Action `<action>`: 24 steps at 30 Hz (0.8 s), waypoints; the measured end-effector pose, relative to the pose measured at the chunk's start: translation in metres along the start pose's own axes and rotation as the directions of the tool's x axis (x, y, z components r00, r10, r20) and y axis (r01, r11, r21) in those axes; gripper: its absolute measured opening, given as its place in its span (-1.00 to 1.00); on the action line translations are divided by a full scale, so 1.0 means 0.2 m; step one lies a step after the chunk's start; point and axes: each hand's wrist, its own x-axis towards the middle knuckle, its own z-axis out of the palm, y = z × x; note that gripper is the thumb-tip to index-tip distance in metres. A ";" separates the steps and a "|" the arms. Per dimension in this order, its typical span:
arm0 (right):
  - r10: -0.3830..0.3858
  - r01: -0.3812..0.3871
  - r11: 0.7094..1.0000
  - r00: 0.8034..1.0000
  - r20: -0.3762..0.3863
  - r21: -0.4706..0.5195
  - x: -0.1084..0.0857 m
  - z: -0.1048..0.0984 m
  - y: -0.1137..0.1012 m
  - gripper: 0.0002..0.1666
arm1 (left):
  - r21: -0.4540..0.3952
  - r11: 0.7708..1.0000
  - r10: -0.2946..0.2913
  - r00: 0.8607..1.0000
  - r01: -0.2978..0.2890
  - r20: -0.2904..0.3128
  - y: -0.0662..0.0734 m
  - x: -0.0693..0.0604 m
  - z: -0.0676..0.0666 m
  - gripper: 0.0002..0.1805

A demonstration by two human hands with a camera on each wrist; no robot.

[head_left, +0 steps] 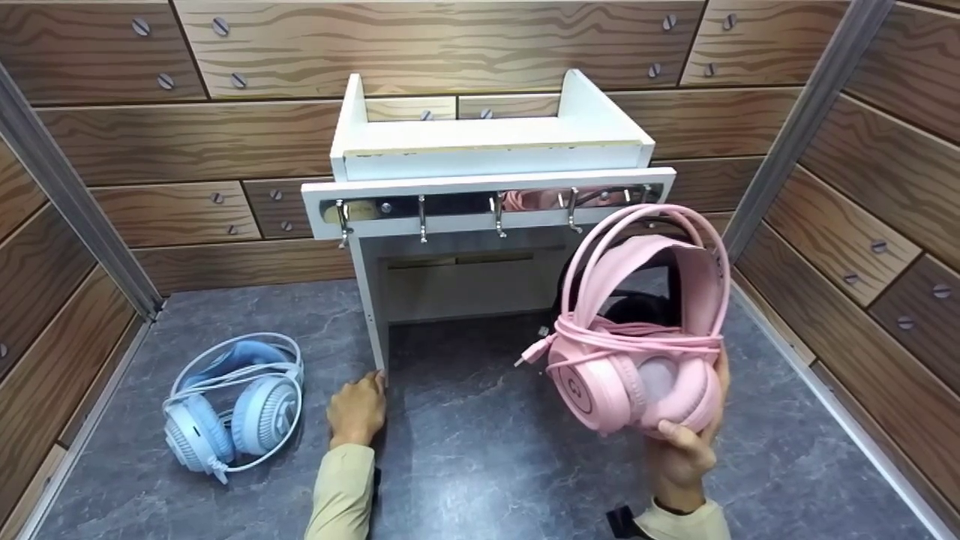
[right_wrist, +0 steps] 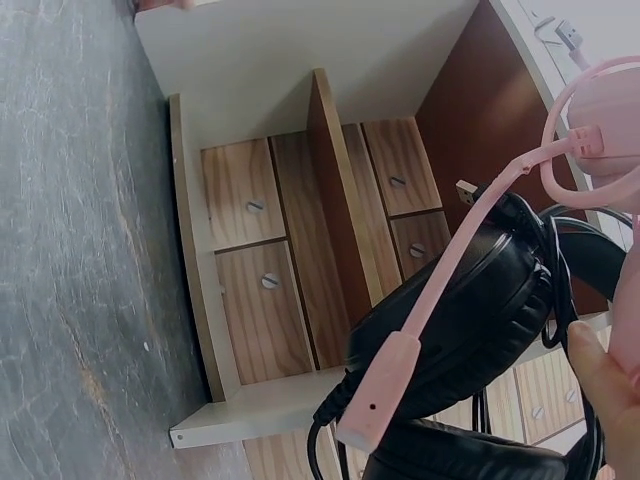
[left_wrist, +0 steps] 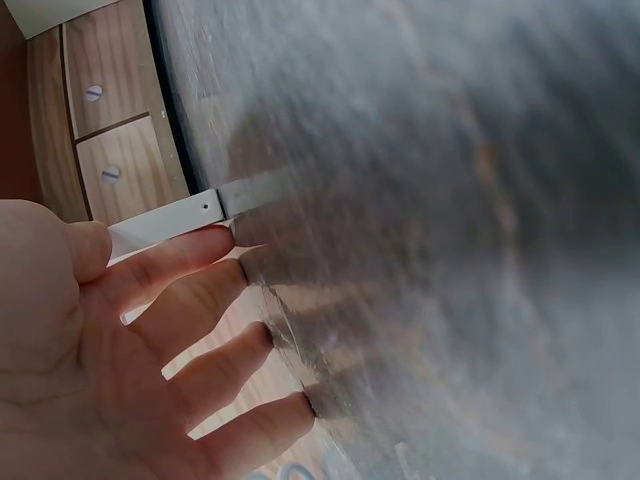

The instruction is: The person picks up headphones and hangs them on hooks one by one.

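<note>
Held clear of the table [head_left: 480, 465], before the right end of the hook rail [head_left: 457, 224]: pink headphones [head_left: 630, 339]. Gripped low by the ear cups in the right hand [head_left: 686, 457]. Not yet on any of the hooks [head_left: 498, 215]. Judging by how things lie, partway through: black headphones [right_wrist: 460, 300] apparently hung at the rail's right end, pink pair in hand but unhung, blue headphones [head_left: 259, 416] lying untouched near the table's left edge. Left hand [head_left: 356, 409] at the front foot of the white stand [head_left: 495, 165], with fingers loosely extended, tips on the table and thumb by the leg; seemingly steadying, not clasping.

Pink pair: smooth plastic, rounded cups, twin hoops over a wide band, cable wound round the middle, slim microphone boom [right_wrist: 378, 390]. Black pair: soft, leathery-looking cushions, bunched cable. Blue pair: ribbed shells, looped cord. Stand: flat boards, chipped along a front edge. Hooks: shiny metal on a mirror-like strip. Table: dark grey, marbled. Beyond its rear edge: wood-patterned wall [head_left: 450, 45].
</note>
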 end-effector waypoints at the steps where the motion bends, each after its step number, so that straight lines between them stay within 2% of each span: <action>1: 0.004 -0.004 1.000 1.000 0.001 0.002 0.00 0.00 0.00 0.31 | 0.000 1.000 -0.003 1.000 0.003 0.007 0.00 0.00 0.00 -0.62; 7: 0.014 -0.014 1.000 1.000 0.014 -0.006 -0.01 0.01 0.01 0.30 | 0.005 1.000 -0.017 0.999 0.017 0.041 -0.01 0.01 0.00 -0.61; 17: 0.024 -0.023 0.999 0.999 0.033 -0.031 -0.02 0.03 0.01 0.32 | -0.019 0.999 -0.041 0.998 0.042 0.048 0.00 0.01 0.00 -0.61; 24: 0.029 -0.026 0.998 0.999 0.045 -0.058 -0.02 0.04 0.01 0.34 | -0.023 0.998 -0.050 0.996 0.052 0.076 -0.01 0.02 0.01 -0.59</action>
